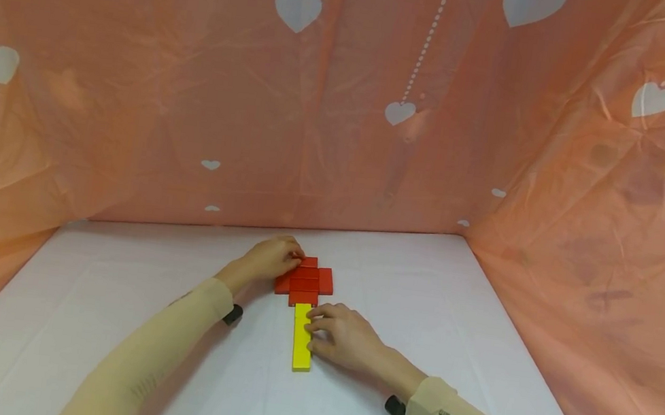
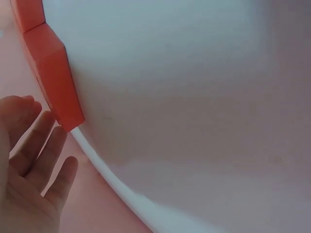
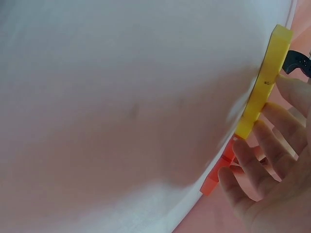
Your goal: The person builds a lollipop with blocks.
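Observation:
Flat red blocks [image 1: 304, 279] lie side by side in a cross-like shape on the white table. A straight yellow strip of blocks [image 1: 302, 344] runs from its near end toward the front. My left hand [image 1: 270, 258] is at the upper left of the red shape, its fingertips right at the edge; in the left wrist view the fingers are loosely bent beside a red block [image 2: 56, 80]. My right hand [image 1: 348, 339] lies along the right side of the yellow strip. Its loosely spread fingers touch the side of the yellow strip [image 3: 265, 82] in the right wrist view.
A white cloth [image 1: 409, 291] covers the table. Orange curtains [image 1: 341, 133] with white hearts enclose the back and both sides. Each forearm wears a light sleeve, and a dark wrist camera [image 1: 397, 409] hangs under the right wrist.

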Tool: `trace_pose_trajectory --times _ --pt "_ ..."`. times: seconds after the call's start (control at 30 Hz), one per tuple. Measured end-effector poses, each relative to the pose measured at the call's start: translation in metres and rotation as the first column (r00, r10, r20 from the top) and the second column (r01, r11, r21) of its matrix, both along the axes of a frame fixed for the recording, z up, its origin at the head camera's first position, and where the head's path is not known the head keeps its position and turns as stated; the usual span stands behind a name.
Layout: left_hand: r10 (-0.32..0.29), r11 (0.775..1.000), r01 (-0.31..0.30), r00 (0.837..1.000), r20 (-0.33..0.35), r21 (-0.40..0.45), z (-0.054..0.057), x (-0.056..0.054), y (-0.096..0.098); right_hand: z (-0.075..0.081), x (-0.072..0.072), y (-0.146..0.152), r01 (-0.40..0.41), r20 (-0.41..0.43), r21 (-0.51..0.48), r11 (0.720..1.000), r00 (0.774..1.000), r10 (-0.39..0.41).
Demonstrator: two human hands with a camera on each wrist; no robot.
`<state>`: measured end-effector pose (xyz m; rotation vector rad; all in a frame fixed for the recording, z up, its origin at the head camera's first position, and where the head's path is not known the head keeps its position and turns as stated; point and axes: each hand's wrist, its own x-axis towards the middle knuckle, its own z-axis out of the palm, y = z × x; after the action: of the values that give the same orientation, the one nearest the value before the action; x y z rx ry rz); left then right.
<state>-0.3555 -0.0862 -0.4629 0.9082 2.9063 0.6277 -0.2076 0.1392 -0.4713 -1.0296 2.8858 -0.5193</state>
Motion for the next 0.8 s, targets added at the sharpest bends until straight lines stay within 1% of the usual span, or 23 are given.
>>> trace_pose_trajectory --times 0.17,0.3,0.47,0.8 --pt "0.018 0.999 -0.018 1.000 -0.007 -0.032 0.0016 -0.0012 0.0041 0.0004 0.0002 0.0005 0.003 0.001 0.000 1.000 1.000 -0.003" --pt "0.010 0.999 -0.011 1.000 -0.020 -0.049 0.0021 -0.0012 0.0054 0.0007 0.0012 0.0008 -0.007 -0.015 -0.002 1.000 1.000 0.007" --pt "0.013 0.999 -0.013 1.000 -0.006 -0.041 0.0009 -0.0005 0.0058 -0.0003 0.0011 0.0011 -0.019 -0.045 0.002 1.000 0.999 0.019" --pt "0.018 1.000 -0.017 1.000 0.025 -0.024 -0.0010 0.0010 0.0054 0.0009 0.0008 0.0008 -0.020 -0.044 0.012 1.000 0.999 0.020"
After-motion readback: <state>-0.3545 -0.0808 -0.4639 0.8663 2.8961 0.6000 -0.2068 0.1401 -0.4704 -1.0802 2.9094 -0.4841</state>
